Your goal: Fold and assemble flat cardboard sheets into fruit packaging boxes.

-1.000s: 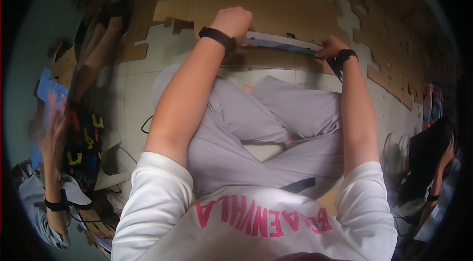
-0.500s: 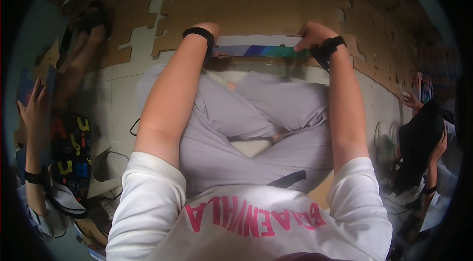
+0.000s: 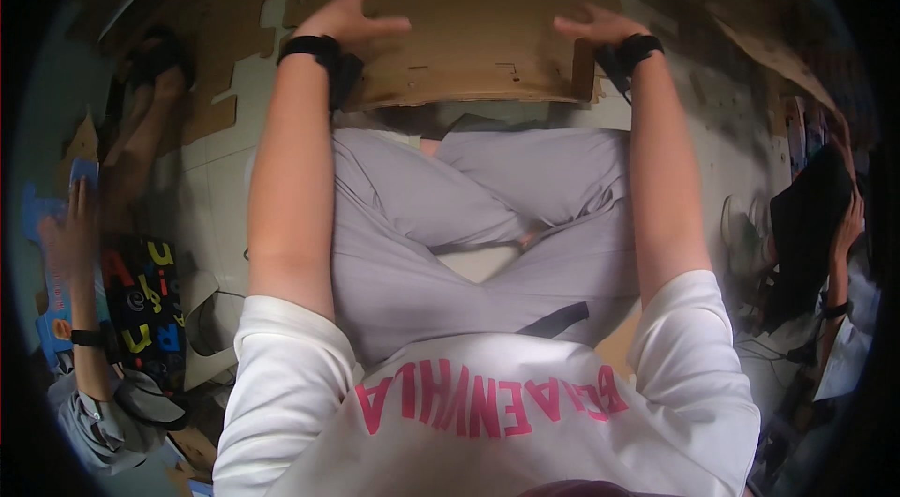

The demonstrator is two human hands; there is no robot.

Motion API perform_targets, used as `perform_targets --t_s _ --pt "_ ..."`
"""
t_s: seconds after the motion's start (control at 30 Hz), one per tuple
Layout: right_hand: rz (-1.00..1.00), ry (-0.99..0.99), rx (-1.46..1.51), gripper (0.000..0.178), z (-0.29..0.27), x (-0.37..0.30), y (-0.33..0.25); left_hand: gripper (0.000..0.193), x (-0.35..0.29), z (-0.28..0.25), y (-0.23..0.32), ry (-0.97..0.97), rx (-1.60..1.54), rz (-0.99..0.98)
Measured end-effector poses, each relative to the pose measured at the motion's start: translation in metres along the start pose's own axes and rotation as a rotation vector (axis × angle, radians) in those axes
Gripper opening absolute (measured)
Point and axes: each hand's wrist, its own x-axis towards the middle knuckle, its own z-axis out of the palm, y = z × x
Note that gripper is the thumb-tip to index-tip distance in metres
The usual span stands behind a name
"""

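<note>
A flat brown cardboard sheet (image 3: 459,37) with small slots near its close edge lies just beyond my crossed legs. Over its left side my left hand (image 3: 352,23) is open, thumb and fingers spread apart. My right hand (image 3: 605,25) is open at the sheet's right side, its fingers stretched inward. Nothing shows in either hand. Whether the fingers touch the cardboard I cannot tell. Each wrist wears a black band.
More cut cardboard (image 3: 211,117) with notched edges spreads over the tiled floor. A person's arm (image 3: 84,309) with blue printed packaging is at the left, beside a black bag with coloured letters (image 3: 141,309). Another person (image 3: 834,263) sits at the right.
Both hands have come off the near cardboard edge and opened, the left moving left and away. The white and coloured printed strip between them no longer shows; plain brown cardboard lies there.
</note>
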Motion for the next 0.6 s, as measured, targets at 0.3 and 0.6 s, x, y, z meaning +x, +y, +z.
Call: perform_targets --t_s 0.3,0.6 --pt "0.490 0.258 0.438 0.080 0.031 0.055 0.128 0.065 0.057 -0.007 -0.179 0.376 -0.111 -0.605" --pt "0.465 0.202 0.794 0.061 0.050 0.009 0.171 0.061 -0.005 -0.006 -0.198 -0.099 0.104 -0.688"
